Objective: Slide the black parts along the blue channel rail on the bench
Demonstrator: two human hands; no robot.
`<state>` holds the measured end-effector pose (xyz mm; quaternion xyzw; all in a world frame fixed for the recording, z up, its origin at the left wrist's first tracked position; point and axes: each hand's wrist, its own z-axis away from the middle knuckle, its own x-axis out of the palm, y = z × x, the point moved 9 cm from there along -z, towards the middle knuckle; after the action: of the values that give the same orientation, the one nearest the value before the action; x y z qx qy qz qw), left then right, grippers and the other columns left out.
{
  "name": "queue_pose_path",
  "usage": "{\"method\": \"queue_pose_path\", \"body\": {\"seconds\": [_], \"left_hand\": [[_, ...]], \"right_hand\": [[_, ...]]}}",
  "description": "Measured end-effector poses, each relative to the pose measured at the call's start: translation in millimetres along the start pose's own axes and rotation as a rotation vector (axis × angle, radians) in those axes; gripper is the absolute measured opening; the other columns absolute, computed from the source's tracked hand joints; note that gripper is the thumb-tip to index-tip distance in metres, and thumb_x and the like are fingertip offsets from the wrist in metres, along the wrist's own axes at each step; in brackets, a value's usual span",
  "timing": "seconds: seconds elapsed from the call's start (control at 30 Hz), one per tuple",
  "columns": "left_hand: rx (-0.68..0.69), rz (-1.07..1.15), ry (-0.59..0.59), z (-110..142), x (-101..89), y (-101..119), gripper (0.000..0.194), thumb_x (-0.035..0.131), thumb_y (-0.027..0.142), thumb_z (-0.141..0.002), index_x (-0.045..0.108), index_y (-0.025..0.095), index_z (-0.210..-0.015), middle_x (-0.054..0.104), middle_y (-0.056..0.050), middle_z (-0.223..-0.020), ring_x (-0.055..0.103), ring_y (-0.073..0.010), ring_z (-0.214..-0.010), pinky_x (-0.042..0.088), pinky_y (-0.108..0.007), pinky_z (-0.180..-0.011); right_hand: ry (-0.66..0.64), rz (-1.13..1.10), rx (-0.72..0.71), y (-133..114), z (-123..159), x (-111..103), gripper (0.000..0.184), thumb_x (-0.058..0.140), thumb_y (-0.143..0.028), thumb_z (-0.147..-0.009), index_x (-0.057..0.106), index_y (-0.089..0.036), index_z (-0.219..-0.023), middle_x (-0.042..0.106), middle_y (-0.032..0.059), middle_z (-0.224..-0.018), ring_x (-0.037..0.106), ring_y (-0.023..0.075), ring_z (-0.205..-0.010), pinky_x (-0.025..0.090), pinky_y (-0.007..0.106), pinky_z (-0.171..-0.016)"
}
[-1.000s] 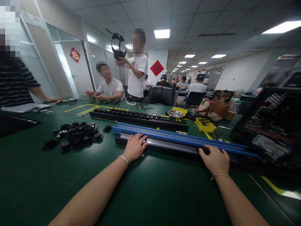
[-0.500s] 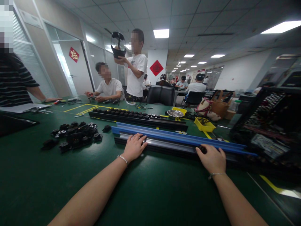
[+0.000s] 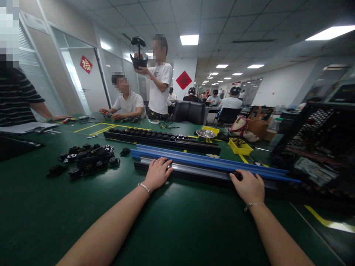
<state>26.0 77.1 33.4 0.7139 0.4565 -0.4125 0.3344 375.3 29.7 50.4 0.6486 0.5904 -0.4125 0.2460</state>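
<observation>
A long black rail with a shiny channel (image 3: 198, 171) lies across the green table in front of me. My left hand (image 3: 159, 173) rests on its left part, fingers stretched out flat over the channel. Toward the right, my right hand (image 3: 248, 184) has its thumb and fingers around a small black round part (image 3: 238, 175) on the rail; its underside is hidden. Right behind runs a blue rail (image 3: 210, 159) of similar length. To the left lies a pile of black parts (image 3: 91, 160), with a single black part (image 3: 125, 152) beside it.
Farther back is another black rail (image 3: 166, 141) lined with black parts. A metal bowl (image 3: 205, 133) and a yellow tray (image 3: 240, 146) stand behind the blue rail. A dark open rack (image 3: 313, 147) rises at the right. Co-workers are across the table; one holds a clear-domed device (image 3: 139, 53).
My right hand has slid a little to the left along the rail with the black round part. The left hand keeps its place.
</observation>
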Motion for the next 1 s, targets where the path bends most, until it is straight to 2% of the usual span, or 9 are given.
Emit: {"method": "queue_pose_path", "body": {"seconds": [0.27,0.33,0.53,1.0], "left_hand": [[0.005,-0.008,0.006,0.3,0.9,0.1,0.044,0.029,0.045,-0.092,0.049,0.029,-0.127,0.05,-0.005,-0.133,0.041,-0.0216,-0.124,0.027,-0.045,-0.106],[0.01,-0.006,-0.008,-0.1,1.3,0.2,0.044,0.029,0.046,-0.092,0.048,0.029,-0.128,0.05,-0.005,-0.133,0.041,-0.0218,-0.125,0.027,-0.046,-0.105],[0.035,-0.006,-0.047,-1.2,4.4,1.0,0.048,0.031,0.049,-0.09,0.045,0.028,-0.131,0.047,-0.007,-0.135,0.037,-0.0236,-0.127,0.026,-0.047,-0.105],[0.016,-0.018,-0.04,-1.1,2.0,3.1,0.048,0.031,0.049,-0.09,0.045,0.028,-0.131,0.047,-0.007,-0.135,0.04,-0.0249,-0.125,0.037,-0.043,-0.096]], "right_hand": [[-0.002,0.001,-0.068,-16.9,1.4,1.4,0.044,0.042,-0.049,-0.081,0.064,-0.016,-0.1,0.067,0.0095,-0.099,0.057,0.0223,-0.095,0.028,0.043,-0.1],[-0.011,0.001,-0.073,-18.5,0.8,1.8,0.044,0.042,-0.049,-0.081,0.064,-0.016,-0.1,0.067,0.01,-0.099,0.057,0.0228,-0.095,0.031,0.042,-0.097],[-0.039,-0.022,-0.057,-16.2,-0.2,3.3,0.045,0.041,-0.049,-0.082,0.063,-0.015,-0.102,0.066,0.0108,-0.099,0.059,0.0236,-0.089,0.042,0.036,-0.081],[-0.069,-0.048,0.026,-12.5,-0.1,6.5,0.042,0.042,-0.048,-0.081,0.063,-0.018,-0.103,0.064,0.0088,-0.103,0.059,0.023,-0.091,0.044,0.034,-0.075]]}}
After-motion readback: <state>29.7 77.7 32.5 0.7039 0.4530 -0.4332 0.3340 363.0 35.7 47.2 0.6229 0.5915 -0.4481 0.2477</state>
